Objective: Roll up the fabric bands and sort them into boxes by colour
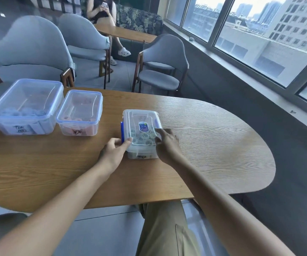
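Note:
Three clear plastic boxes with lids stand on the wooden table (pixel 213 145). The small middle box (pixel 141 117) holds several rolled pale green bands and has a label sticker on its lid. My left hand (pixel 114 151) grips its near left corner, thumb on the lid by a blue clip. My right hand (pixel 166 143) rests on the lid's right side with fingers spread. At far left a large box (pixel 24 106) holds rolled blue bands. Beside it a medium box (pixel 79 112) holds pink bands. Both carry handwritten labels.
Grey upholstered chairs (pixel 160 71) stand beyond the table's far edge. A seated person (pixel 103 17) holds a phone at another table further back. Windows run along the right wall. My knee shows below the table's near edge.

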### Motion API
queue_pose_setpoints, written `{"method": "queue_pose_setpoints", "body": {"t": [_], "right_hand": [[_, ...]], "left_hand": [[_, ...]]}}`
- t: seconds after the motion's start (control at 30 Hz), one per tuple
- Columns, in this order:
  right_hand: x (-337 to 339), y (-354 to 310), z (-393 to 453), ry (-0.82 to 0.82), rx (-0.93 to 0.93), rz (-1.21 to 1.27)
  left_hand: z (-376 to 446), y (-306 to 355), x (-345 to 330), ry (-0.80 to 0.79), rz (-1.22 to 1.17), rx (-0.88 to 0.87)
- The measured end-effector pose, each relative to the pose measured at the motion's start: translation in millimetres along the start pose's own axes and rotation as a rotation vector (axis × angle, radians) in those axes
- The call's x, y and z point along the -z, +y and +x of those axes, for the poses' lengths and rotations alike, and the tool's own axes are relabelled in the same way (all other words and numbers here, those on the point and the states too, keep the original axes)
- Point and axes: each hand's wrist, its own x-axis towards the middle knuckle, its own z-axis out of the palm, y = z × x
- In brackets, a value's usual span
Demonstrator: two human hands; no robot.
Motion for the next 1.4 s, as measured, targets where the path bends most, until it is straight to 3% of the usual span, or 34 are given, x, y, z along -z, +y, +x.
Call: {"method": "queue_pose_setpoints", "body": {"t": [0.1, 0.2, 0.3, 0.63, 0.93, 1.27, 1.4], "right_hand": [[0, 18, 5, 0.009, -0.176, 0.205], [0, 28, 12, -0.139, -0.408, 0.513], [-1, 31, 19, -0.192, -0.454, 0.672], [-10, 27, 61, -0.115, -0.411, 0.697], [-21, 11, 86, -0.058, -0.321, 0.676], [-24, -3, 94, -0.020, -0.290, 0.565], [-26, -6, 94, -0.012, -0.283, 0.528]], "left_hand": [[6, 0, -7, 0.032, -0.055, 0.059], [8, 3, -11, 0.060, -0.097, 0.074], [12, 8, -14, 0.113, -0.104, 0.051], [31, 41, -17, 0.290, 0.037, -0.015], [45, 51, -13, 0.339, 0.131, -0.081], [64, 44, -5, 0.308, -0.044, -0.110], [64, 43, -6, 0.365, 0.112, -0.150]]}}
